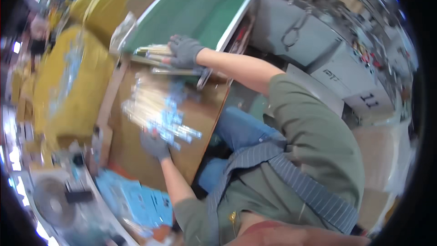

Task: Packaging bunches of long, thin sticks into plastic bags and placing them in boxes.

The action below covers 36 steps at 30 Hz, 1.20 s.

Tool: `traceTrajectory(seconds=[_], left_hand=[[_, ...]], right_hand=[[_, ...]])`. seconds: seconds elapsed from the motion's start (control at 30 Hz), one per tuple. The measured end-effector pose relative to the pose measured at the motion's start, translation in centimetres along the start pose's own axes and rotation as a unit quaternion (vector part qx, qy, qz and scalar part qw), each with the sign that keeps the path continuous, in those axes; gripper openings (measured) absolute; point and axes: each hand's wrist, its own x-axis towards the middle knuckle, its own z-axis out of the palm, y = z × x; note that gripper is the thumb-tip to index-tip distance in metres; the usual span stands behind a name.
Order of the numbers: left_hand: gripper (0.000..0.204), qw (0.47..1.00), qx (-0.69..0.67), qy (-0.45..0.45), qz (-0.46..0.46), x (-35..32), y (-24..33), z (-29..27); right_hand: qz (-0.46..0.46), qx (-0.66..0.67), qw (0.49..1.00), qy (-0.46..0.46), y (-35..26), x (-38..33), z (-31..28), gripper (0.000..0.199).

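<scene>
Wrapped pale sticks (148, 98) lie in a loose, blurred heap on a brown board (132, 166) at the end of a green conveyor belt (186, 13), their clear wrappers printed blue towards one end; the print is too smeared to read. Dark lettering and bold figures mark a pale grey cabinet (334, 66) on the right. The right hand (186, 52), in a grey glove, lies with partly bent fingers over a smaller bunch of sticks (152, 51) at the belt's end; whether it grips them cannot be told. The left hand (154, 146), likewise gloved, is at the heap's near edge, fingers loosely curved, its hold also unclear. A narrow pale bar (175, 71) lies between the bunch and the heap. Bulky yellow sacks (93, 102) crowd the left side, blue printed packets (145, 205) lie below the board, and a round fan (55, 205) stands at lower left.
</scene>
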Motion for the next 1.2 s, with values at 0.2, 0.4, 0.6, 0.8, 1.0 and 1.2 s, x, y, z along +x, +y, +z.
traceTrajectory(seconds=[0.2,0.4,0.6,0.8,1.0,1.2], left_hand=[[0.046,1.0,-0.016,0.015,0.021,1.2,0.1,0.7],[0.055,0.937,-0.245,-0.064,-0.242,3.1,1.9,0.3],[0.074,0.712,-0.576,-0.017,-0.402,7.6,2.0,3.2],[0.077,0.689,-0.573,0.038,-0.443,7.4,7.1,2.8],[0.063,0.52,-0.739,-0.036,-0.427,8.0,5.4,2.9],[0.048,0.699,-0.611,0.009,-0.372,7.9,6.5,-1.9]], right_hand=[[-0.052,0.035,0.998,0.0,-11.7,-1.9,4.7,0.089],[0.22,0.249,0.924,-0.191,-8.2,2.1,9.4,0.108],[0.056,0.137,0.969,-0.197,-17.1,-0.4,10.2,0.11],[0.168,0.15,0.972,-0.062,-11.0,1.8,10.3,0.117],[0.085,0.244,0.94,-0.223,-14.0,0.5,10.6,0.09],[0.067,0.573,0.809,-0.117,-15.4,-1.2,13.1,0.07]])
